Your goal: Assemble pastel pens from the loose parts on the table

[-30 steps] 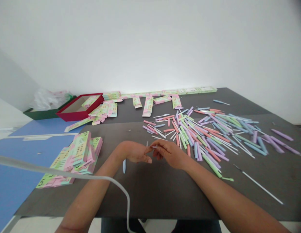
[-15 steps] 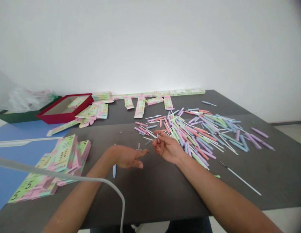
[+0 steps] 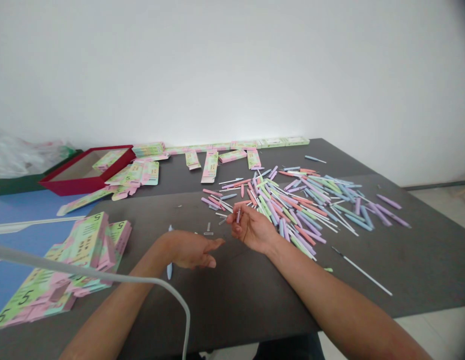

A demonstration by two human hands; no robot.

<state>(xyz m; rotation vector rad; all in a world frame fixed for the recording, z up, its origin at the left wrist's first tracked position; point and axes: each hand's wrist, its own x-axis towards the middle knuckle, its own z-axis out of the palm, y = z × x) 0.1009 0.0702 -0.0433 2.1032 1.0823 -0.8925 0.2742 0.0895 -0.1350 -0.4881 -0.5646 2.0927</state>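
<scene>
My right hand (image 3: pixel 255 231) is closed, with a small light purple piece (image 3: pixel 239 216) pinched upright between thumb and fingertips; it looks like part of a pen. Just left of it, my left hand (image 3: pixel 192 250) hovers with thumb and index finger apart and nothing visible between them. A light blue pen (image 3: pixel 169 270) lies behind the left wrist, partly covered. Small clear plastic pieces (image 3: pixel 208 227) rest on the dark table (image 3: pixel 232 305) between the hands. Beyond the right hand spreads a heap of pastel pen barrels and white refills (image 3: pixel 288 200).
Printed cartons (image 3: pixel 85 240) are stacked at the left, with flattened cartons (image 3: pixel 132 175) behind. A red box (image 3: pixel 85 185) and a green box (image 3: pixel 14 185) stand at the back left. A white cable (image 3: pixel 142 278) crosses the left foreground. A lone refill (image 3: pixel 367 274) lies at the right.
The view has shifted slightly to the right, so everything appears further left. Both hands keep nearly the same pose, and the right still pinches the small purple piece.
</scene>
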